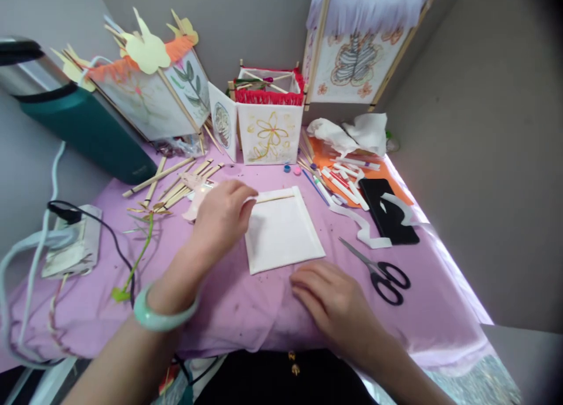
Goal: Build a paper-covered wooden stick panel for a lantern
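Note:
A white square panel with raised edges lies flat at the middle of the purple-covered table, a thin wooden stick along its far edge. My left hand, wearing a pale green bangle, is over the panel's far left corner. Its fingers are pinched together; what they hold, if anything, is too small to make out. Palm down, my right hand rests by the near right corner, fingers loosely spread and holding nothing. Black-handled scissors lie to its right.
Decorated paper lanterns stand at the back. A teal bottle leans at the left near a power strip. Wooden sticks lie left of the panel; markers, a black phone and white tape are right.

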Demonstrator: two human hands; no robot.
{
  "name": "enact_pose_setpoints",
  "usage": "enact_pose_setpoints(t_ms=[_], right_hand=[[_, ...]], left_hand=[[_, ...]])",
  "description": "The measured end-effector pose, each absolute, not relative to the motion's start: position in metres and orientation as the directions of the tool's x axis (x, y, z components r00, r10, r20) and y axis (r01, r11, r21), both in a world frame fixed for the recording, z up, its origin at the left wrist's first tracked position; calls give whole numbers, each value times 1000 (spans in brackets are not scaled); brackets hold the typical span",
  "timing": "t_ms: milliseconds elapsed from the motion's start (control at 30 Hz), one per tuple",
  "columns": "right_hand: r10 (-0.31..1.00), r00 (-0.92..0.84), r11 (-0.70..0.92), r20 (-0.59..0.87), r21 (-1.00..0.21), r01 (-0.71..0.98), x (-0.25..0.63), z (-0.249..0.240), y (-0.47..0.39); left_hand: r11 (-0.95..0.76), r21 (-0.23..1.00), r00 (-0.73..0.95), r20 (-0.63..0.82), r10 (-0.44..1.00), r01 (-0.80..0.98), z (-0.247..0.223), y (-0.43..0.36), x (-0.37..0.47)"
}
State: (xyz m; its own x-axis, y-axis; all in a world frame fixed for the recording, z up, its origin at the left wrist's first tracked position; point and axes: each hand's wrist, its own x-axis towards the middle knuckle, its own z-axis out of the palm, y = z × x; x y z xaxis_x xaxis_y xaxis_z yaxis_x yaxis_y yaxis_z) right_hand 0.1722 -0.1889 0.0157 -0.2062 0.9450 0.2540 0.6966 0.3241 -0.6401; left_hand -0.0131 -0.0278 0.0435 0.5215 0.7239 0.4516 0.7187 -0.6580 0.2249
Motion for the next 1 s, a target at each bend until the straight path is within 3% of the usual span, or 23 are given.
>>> enact_pose_setpoints(t_ms=[167, 300, 700, 1000], right_hand=[[912, -259, 396, 319, -518, 758, 161, 6, -166], [898, -310, 430, 313, -468, 772, 139, 0, -150], [888, -352, 456, 294, -471, 755, 127, -12, -141], [874, -432, 485, 222, -354, 800, 121, -13, -137]], left_hand=[[-548, 451, 401, 385, 831, 704, 10, -103, -35], [-499, 530, 338, 376, 863, 685, -8, -138, -46], [-506, 510, 387, 328, 862, 696, -9, -142, -47], [-498, 485, 397, 301, 867, 719, -11, -140, -46]])
